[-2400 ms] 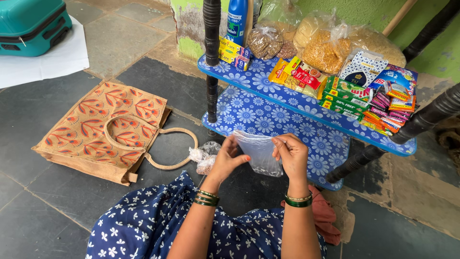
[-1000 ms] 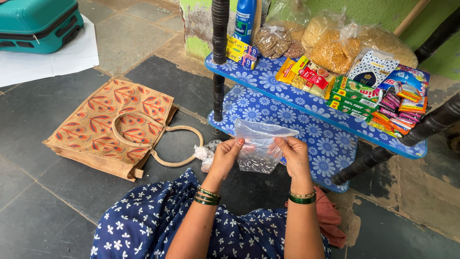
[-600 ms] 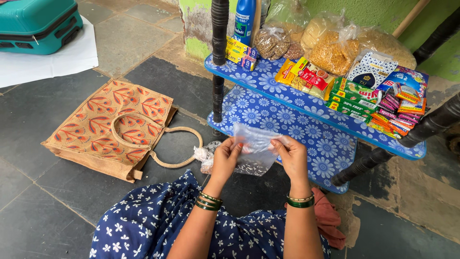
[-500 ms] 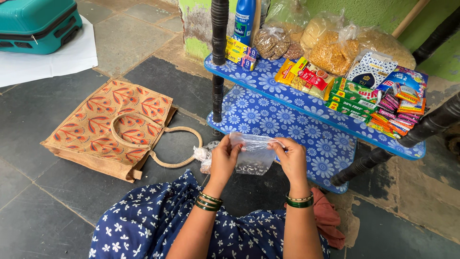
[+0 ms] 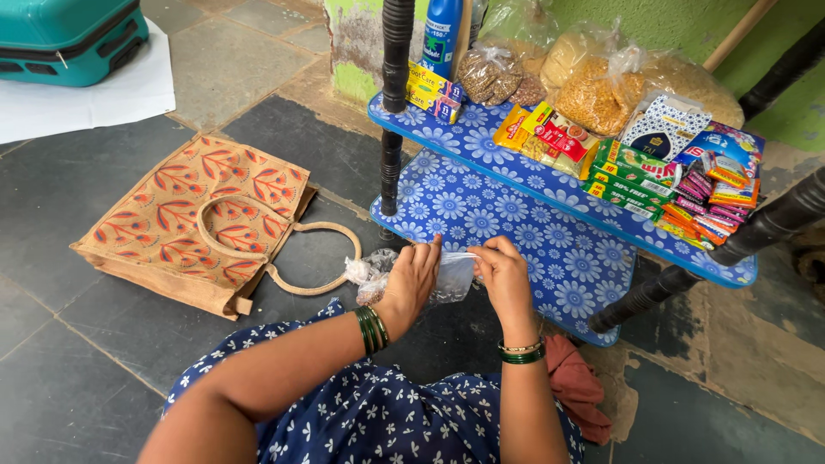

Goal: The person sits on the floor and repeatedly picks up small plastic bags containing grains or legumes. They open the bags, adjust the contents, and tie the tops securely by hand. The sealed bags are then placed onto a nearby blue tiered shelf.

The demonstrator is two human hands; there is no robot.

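Observation:
A clear plastic bag [image 5: 454, 277] is held between both hands, low in front of the blue floral shelf. My left hand [image 5: 411, 279] pinches its left top edge and my right hand [image 5: 500, 275] pinches the right top edge, so the bag hangs stretched between them. Both wrists carry green bangles. Just left of my left hand, more crumpled clear plastic [image 5: 368, 273] lies on the floor.
A jute bag with orange leaf print and round handles [image 5: 202, 223] lies flat on the dark stone floor at left. The two-tier blue floral shelf [image 5: 533, 232] holds packets, grain bags and a bottle on top. A teal suitcase [image 5: 64, 34] stands far left. A reddish cloth [image 5: 574, 382] lies by my knee.
The bag was held open and wider in front of me; now my hands have come lower and closer together, and the bag is pulled flatter between my fingers.

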